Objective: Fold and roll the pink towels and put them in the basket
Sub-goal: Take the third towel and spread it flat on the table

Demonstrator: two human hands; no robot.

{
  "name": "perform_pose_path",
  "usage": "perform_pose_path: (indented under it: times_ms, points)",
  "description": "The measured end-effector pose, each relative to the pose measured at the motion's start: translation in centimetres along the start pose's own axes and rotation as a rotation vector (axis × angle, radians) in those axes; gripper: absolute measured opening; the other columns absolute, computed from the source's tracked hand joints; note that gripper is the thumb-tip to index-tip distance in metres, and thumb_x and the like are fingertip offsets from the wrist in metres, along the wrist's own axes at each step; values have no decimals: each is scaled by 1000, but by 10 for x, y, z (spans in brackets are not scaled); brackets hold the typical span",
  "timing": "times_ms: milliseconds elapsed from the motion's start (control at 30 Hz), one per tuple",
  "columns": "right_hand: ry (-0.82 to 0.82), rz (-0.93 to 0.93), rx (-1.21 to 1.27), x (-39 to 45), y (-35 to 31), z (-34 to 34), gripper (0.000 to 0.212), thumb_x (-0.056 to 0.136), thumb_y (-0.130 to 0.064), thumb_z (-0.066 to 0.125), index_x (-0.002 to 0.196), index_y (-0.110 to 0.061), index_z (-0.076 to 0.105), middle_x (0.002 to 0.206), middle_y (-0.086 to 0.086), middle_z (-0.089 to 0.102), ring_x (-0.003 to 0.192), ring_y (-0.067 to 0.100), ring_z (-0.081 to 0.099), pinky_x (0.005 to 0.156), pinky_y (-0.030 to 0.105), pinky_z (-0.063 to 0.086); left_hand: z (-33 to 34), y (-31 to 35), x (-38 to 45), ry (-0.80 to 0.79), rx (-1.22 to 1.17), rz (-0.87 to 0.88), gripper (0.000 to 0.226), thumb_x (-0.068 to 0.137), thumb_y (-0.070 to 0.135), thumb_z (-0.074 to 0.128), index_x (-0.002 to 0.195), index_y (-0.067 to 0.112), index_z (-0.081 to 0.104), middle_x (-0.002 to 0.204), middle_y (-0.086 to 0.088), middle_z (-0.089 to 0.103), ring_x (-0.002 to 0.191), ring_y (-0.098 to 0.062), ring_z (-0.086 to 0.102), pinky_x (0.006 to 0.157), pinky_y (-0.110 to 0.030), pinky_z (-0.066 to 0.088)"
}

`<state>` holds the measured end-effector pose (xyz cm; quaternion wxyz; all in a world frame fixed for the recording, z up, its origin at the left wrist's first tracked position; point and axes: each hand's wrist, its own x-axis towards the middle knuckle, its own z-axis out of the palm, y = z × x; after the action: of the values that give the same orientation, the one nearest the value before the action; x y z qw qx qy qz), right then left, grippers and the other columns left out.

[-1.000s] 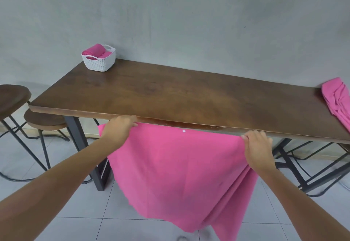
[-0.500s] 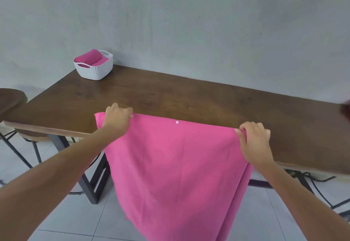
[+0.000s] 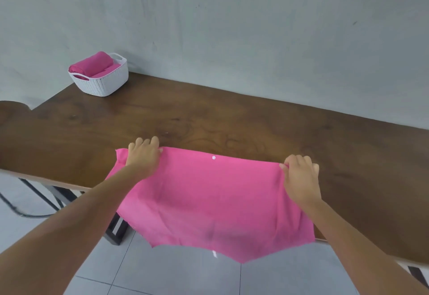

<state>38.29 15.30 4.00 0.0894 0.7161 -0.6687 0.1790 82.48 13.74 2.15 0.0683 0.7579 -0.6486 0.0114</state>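
A pink towel (image 3: 213,197) lies spread over the near edge of the brown wooden table (image 3: 232,123), its lower part hanging past the edge above the floor. My left hand (image 3: 145,155) grips the towel's far left corner and my right hand (image 3: 300,176) grips its far right corner, both held over the tabletop. At the far left corner of the table stands a white woven basket (image 3: 102,83) holding rolled pink towels (image 3: 92,63).
A grey wall runs right behind the table. A round wooden stool seat (image 3: 11,109) shows at the left edge. Black metal table legs (image 3: 116,229) stand on the grey tiled floor below.
Both hands have carried the towel's top edge farther onto the table, away from me, so more of the towel lies on the tabletop. The view has moved closer.
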Motion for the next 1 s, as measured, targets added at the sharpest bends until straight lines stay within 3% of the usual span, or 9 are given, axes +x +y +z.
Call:
perform_pose_path:
  times_ms: [100, 200, 433, 800, 1000]
  points:
    - [-66, -65, 7, 5, 13, 28, 21, 100, -25, 54, 81, -21, 47, 81, -5, 50, 81, 22, 43, 73, 38, 29, 22, 0, 8, 29, -163, -49, 20, 102, 32, 47, 98, 13, 51, 101, -9, 57, 99, -34, 48, 81, -44, 31]
    - [-118, -113, 30, 14, 27, 48, 21, 101, -28, 52, 82, -22, 47, 84, -7, 48, 82, 20, 42, 75, 38, 32, 32, -3, 18, 102, -235, 8, 16, 100, 29, 52, 90, 16, 50, 93, -1, 50, 91, -29, 45, 78, -39, 27]
    - [-180, -61, 156, 69, 40, 74, 19, 103, -31, 48, 86, -23, 52, 89, -8, 48, 86, 17, 41, 85, 38, 32, 36, 2, 76, 135, -313, 83, 19, 98, 26, 57, 85, 19, 45, 88, 5, 47, 82, -20, 38, 77, -35, 28]
    - [-106, -94, 103, 189, 38, 127, 19, 101, -29, 50, 85, -19, 54, 87, -5, 51, 84, 22, 47, 79, 40, 35, 52, 4, 213, 136, -303, 151, 20, 100, 22, 52, 83, 21, 42, 89, 7, 44, 83, -20, 37, 78, -36, 30]
    - [-4, -122, 57, 264, 33, 157, 34, 100, -36, 37, 83, -16, 58, 81, -2, 55, 78, 25, 48, 72, 41, 34, 62, 7, 300, 152, -307, 182, 20, 101, 24, 52, 84, 20, 43, 90, 6, 45, 84, -19, 36, 79, -35, 28]
